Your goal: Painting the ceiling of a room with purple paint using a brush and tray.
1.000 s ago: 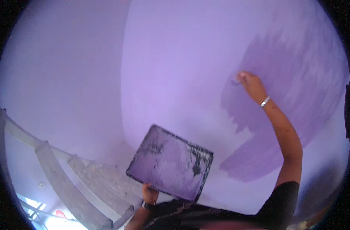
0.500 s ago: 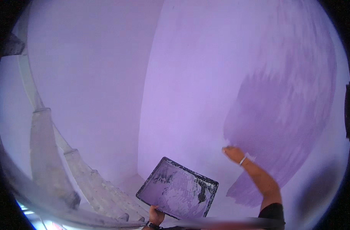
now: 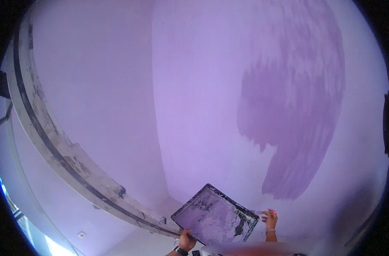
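My left hand (image 3: 186, 241) grips the lower edge of a black paint tray (image 3: 220, 213), thumb over the rim. The tray is tilted; its inside is smeared with purple paint, with dark patches showing through. Just beyond the tray's right corner is my right hand (image 3: 269, 219), fingers curled around something pale and thin that I cannot make out. Ahead rises a light purple wall (image 3: 194, 106) with a darker purple painted patch (image 3: 284, 111), streaky at the top and ragged at its left and lower edges.
A plain purple surface (image 3: 96, 94) meets the wall at a corner on the left. A long curved, paint-stained ledge with a dark stripe (image 3: 62, 160) runs down the left side to near my left hand. Bright light (image 3: 58, 247) shows at the lower left.
My right hand has dropped from the painted wall to beside the tray's right corner. The view has shifted, and the tray now appears slightly lower and further right, still in my left hand.
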